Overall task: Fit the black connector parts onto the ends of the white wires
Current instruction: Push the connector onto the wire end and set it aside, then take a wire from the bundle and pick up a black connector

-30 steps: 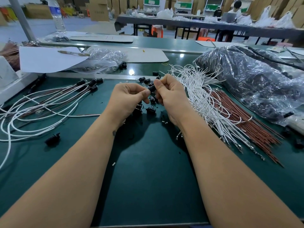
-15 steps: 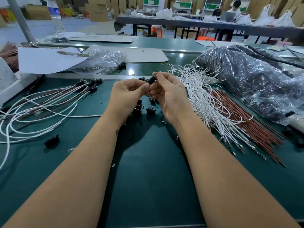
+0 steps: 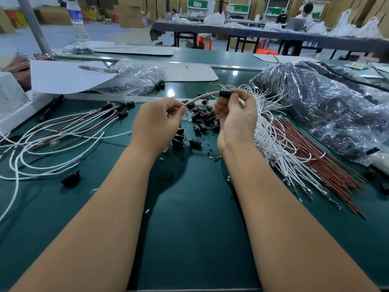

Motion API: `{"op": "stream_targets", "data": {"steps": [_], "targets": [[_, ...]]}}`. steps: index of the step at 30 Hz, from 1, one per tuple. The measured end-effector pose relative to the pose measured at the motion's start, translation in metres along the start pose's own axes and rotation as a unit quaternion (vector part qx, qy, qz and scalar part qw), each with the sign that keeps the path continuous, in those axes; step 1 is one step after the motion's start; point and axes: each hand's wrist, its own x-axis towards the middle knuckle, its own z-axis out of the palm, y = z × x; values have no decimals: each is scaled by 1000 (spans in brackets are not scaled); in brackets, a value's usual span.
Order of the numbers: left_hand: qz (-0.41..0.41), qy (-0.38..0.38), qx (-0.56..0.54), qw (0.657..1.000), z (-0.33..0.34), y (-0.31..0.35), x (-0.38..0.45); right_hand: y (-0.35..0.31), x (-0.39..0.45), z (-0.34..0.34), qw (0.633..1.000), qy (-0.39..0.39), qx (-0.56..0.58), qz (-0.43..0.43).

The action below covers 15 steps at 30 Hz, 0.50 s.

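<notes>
1. Your right hand (image 3: 235, 116) pinches one black connector (image 3: 225, 94) between thumb and fingertips, raised above the green surface (image 3: 189, 228).
2. The connector's long axis lies roughly level, left to right; its wire (image 3: 200, 97) leaves its left end.
3. Your left hand (image 3: 156, 121) pinches that wire, which looks like two strands.
4. Loose connectors (image 3: 202, 121) lie heaped between your hands, too many to count.
5. White wires (image 3: 271, 131) fan out beside your right hand.

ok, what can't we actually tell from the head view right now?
- Whether the wire is seated in the black connector: the right hand covers the joint.
- Left hand grip on the wire: fingertips turned away.
- Contents of the dark plastic bag: glare, and cut off at the right edge.
</notes>
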Motion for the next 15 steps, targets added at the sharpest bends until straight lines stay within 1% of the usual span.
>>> {"op": "stream_targets", "data": {"steps": [2, 3, 4, 5, 7, 9, 11, 13, 15], "targets": [[15, 11, 94, 995, -5, -1, 1, -6, 3, -4, 998, 57, 35, -5], [10, 12, 122, 992, -8, -1, 1, -8, 3, -7, 996, 81, 30, -16], [1, 8, 139, 990, -12, -1, 2, -11, 4, -8, 995, 94, 5, -30], [-8, 5, 150, 989, -15, -1, 2, -12, 3, -9, 994, 90, -37, -45], [-26, 24, 142, 989, -25, 2, 3, -12, -2, -9, 988, 39, -137, -63], [-39, 79, 119, 989, -39, 5, 4, -9, -9, -6, 970, -24, -235, -64], [-46, 157, 116, 980, -55, 4, 6, -3, -14, -2, 939, -73, -328, -73], [-50, 239, 135, 960, -71, -1, 11, 2, -17, 1, 904, -115, -401, -98], [-55, 277, 166, 945, -86, -15, 17, 5, -20, 2, 877, -148, -443, -112]]}}
